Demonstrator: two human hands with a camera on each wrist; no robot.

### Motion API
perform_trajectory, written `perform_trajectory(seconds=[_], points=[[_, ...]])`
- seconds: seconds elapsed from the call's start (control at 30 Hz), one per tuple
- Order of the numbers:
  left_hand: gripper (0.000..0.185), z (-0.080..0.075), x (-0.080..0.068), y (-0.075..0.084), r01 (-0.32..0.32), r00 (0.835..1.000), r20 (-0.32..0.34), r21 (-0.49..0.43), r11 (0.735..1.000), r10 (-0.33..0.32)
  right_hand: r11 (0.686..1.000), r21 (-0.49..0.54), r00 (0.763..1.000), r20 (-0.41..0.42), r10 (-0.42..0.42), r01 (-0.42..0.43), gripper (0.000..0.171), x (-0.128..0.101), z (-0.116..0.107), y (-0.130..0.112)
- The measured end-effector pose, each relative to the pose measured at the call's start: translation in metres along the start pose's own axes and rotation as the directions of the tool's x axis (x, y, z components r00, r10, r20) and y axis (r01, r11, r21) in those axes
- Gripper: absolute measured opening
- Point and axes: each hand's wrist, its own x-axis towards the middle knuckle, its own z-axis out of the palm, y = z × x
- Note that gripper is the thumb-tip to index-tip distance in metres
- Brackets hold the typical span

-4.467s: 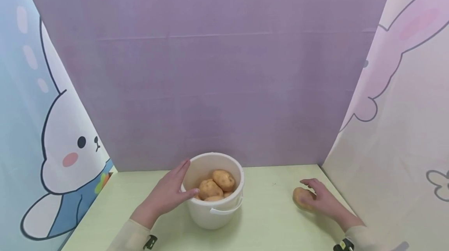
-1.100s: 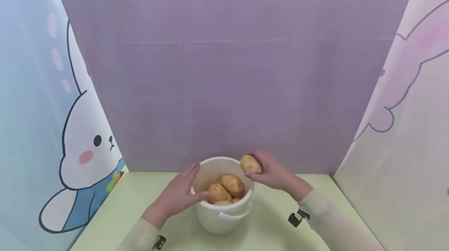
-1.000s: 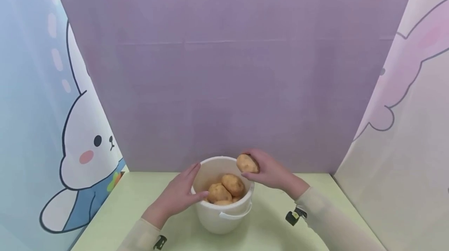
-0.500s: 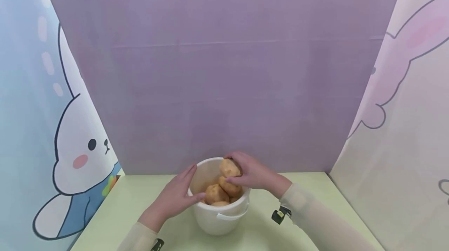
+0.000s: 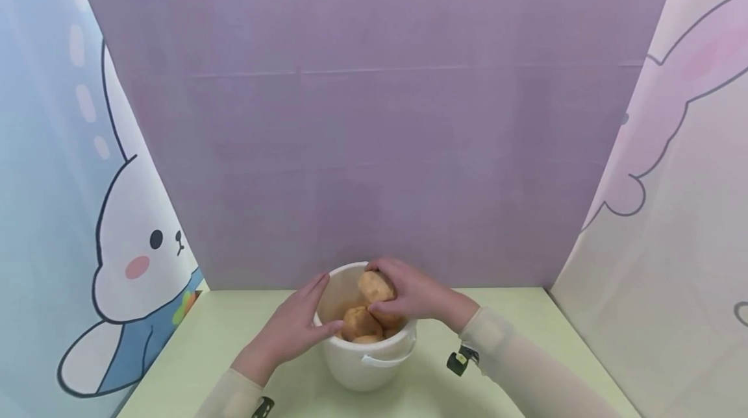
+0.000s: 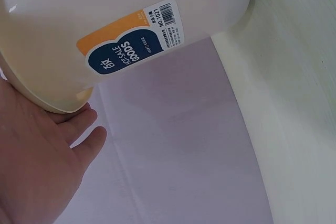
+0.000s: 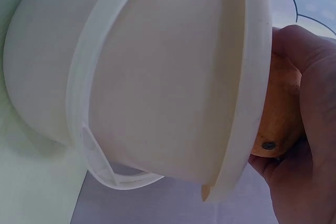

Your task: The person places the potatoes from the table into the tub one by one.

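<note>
Right hand point(image 5: 411, 295) grips a tan, oval potato point(image 5: 375, 286), fingers curled over its top, thumb under it; the potato sits just over the mouth of a round white plastic bucket point(image 5: 365, 363), toward the rim's 1 o'clock, touching or nearly touching the pile below, cannot tell which. Right wrist view shows the same hold: hand point(image 7: 304, 145) wrapped round the orange-tan potato point(image 7: 278, 114) just past the bucket's rim point(image 7: 252, 77).

Left hand point(image 5: 289, 330) rests flat against the bucket's outer wall at its 9 o'clock, fingers straight and together, thumb hooked over the rim at about 8 o'clock. It holds nothing. Left wrist view: palm and fingertips point(image 6: 79, 129) press the cream-white wall point(image 6: 105, 3), beside an orange and navy price sticker with a barcode point(image 6: 131, 38).

Inside the bucket lie more tan potatoes point(image 5: 358, 324), heaped close to the rim, at least two visible, others hidden under the right hand. A white bail handle point(image 5: 382, 359) hangs down the bucket's front at 6 o'clock.

Bucket stands upright on a pale green desk point(image 5: 204, 340), near centre. Behind at 12 o'clock, a plain purple backdrop point(image 5: 374, 113); at 9 o'clock a blue panel with a white cartoon rabbit point(image 5: 137, 262); at 3 o'clock a pale panel with a pink rabbit outline point(image 5: 672, 113). Cream sleeves cover both forearms, each with a small black clip at the wrist.
</note>
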Motion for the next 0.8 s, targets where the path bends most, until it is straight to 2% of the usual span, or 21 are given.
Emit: perform_trajectory(seconds=[0.37,0.53,0.67,0.8], points=[[0.101,-0.001,0.001,0.002,0.001,1.0,0.002,0.001,1.0,-0.001,0.999,-0.027,0.999,0.021,-0.047,0.047,0.066,-0.003,0.006,0.005],[0.102,0.002,0.001,0.0,0.012,1.0,0.005,-0.006,1.0,-0.012,0.999,-0.019,0.999,0.008,-0.042,0.042,0.056,-0.009,0.004,0.006],[0.105,0.009,0.0,-0.002,0.023,1.0,-0.013,-0.109,0.994,-0.025,1.0,-0.009,0.998,-0.055,-0.03,0.03,0.045,-0.02,0.002,0.011],[0.1,0.013,-0.007,-0.007,0.006,0.995,-0.092,-0.261,0.965,-0.031,0.999,0.031,0.992,-0.128,0.018,-0.014,0.04,-0.041,-0.001,0.02]])
